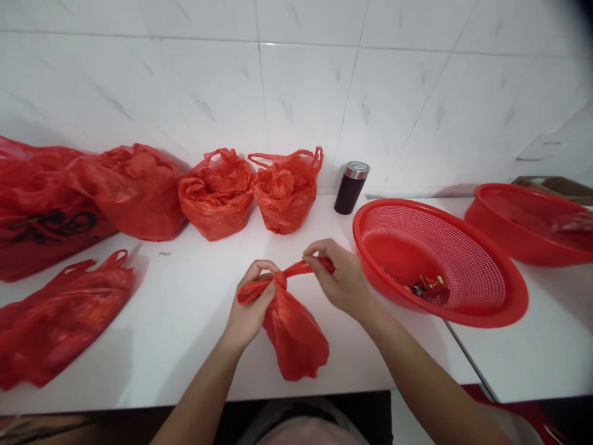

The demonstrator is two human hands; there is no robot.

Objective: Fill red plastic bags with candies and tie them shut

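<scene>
A red plastic bag (299,337) is in front of me near the table's front edge, its body hanging below a twisted knot at the neck. My left hand (252,303) is closed around the left handle loop, thumb against the knot. Pulled out to the right, the other handle is pinched between the thumb and fingers of my right hand (336,275). What the bag contains is hidden by the plastic. Right of my hands stands a red perforated basket (491,296), with a few small wrapped items (428,289) at its bottom.
Several red plastic bags (139,198) line the tiled wall, and another red bag (69,321) lies at left. A dark tumbler (351,188) stands behind the basket. At far right, another person's hand (581,221) is at a second red basket (491,232). A seam splits the white tables.
</scene>
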